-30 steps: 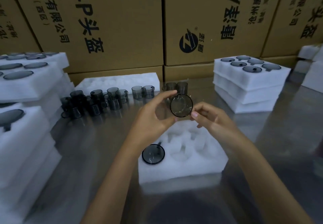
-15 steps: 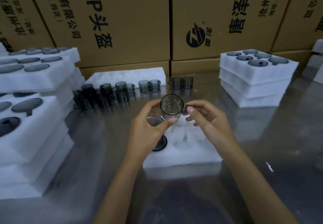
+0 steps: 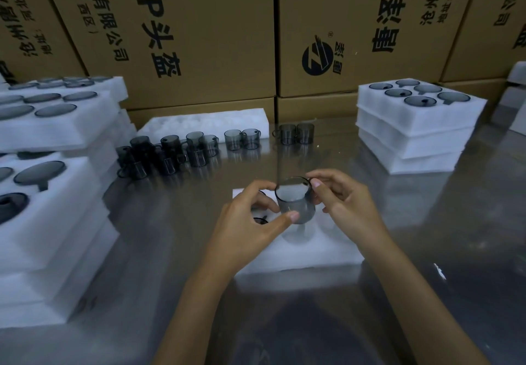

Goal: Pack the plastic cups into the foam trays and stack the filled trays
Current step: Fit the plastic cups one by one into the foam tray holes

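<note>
A smoky grey plastic cup (image 3: 296,202) with a small handle hangs upright just above the white foam tray (image 3: 321,251) in front of me. My left hand (image 3: 250,228) grips its body with thumb and fingers. My right hand (image 3: 344,205) pinches its rim and handle from the right. One cup (image 3: 260,220) sits in a left pocket of that tray, mostly hidden behind my left hand. Several loose cups (image 3: 170,151) stand in a cluster on the steel table (image 3: 427,251) further back, with two pairs (image 3: 242,139) to their right.
Stacks of filled foam trays stand at the left (image 3: 48,194) and at the back right (image 3: 418,125). An empty foam tray (image 3: 205,122) lies behind the loose cups. Large cardboard boxes (image 3: 199,37) wall off the back of the table.
The cup has turned from mouth-toward-me to upright and dropped toward the tray with both hands. The camera has tilted down and closer.
</note>
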The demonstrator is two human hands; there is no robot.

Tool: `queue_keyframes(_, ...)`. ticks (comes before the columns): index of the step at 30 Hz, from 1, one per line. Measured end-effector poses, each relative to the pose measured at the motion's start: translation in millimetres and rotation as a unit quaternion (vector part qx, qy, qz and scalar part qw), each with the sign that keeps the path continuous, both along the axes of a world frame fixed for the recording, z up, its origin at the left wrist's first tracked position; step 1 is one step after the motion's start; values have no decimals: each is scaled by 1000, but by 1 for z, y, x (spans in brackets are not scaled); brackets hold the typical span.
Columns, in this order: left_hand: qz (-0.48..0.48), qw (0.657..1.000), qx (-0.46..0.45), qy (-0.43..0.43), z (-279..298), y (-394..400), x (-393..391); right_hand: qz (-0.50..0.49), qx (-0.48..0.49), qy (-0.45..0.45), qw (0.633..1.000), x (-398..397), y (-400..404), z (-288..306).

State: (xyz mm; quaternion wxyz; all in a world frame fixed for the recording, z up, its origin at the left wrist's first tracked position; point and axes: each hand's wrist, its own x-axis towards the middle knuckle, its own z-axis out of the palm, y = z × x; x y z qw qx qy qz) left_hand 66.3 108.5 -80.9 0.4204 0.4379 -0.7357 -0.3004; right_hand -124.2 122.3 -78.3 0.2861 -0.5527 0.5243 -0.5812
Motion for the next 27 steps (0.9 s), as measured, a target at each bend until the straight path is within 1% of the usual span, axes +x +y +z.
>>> queue_keyframes(3,-12,999,2,-36,-2,1,0,2,33,8,999,-1,-2,-4)
queue_keyframes(5,-12,999,4,-52,-1,1,0,4,46,34,998,-2,-3,-5)
queue_keyframes(10,-28,999,33,-8,0,-2,7,-4,56,96,994,-9,-2,-7)
queue_keyframes(14,-43,998,37,-36,-1,-4,11,21,72,104,992,-10,-2,-7)
queue_keyframes(16,-42,997,36,-45,-3,-4,11,17,77,153,985,-12,-2,-10)
queue_keyframes(19,-48,996,26,-65,-5,-5,10,5,103,258,961,-17,-1,-14)
queue_keyframes(21,-54,996,28,-58,-5,-4,9,8,108,296,949,-20,1,-14)
queue_keyframes(23,-43,997,10,-57,-7,-5,9,10,114,329,937,-20,3,-15)
queue_keyframes(25,-25,994,-21,-101,-11,-7,8,13,118,361,925,-19,3,-17)
queue_keyframes(27,-18,989,-31,-147,-13,-8,8,9,118,378,918,-18,2,-19)
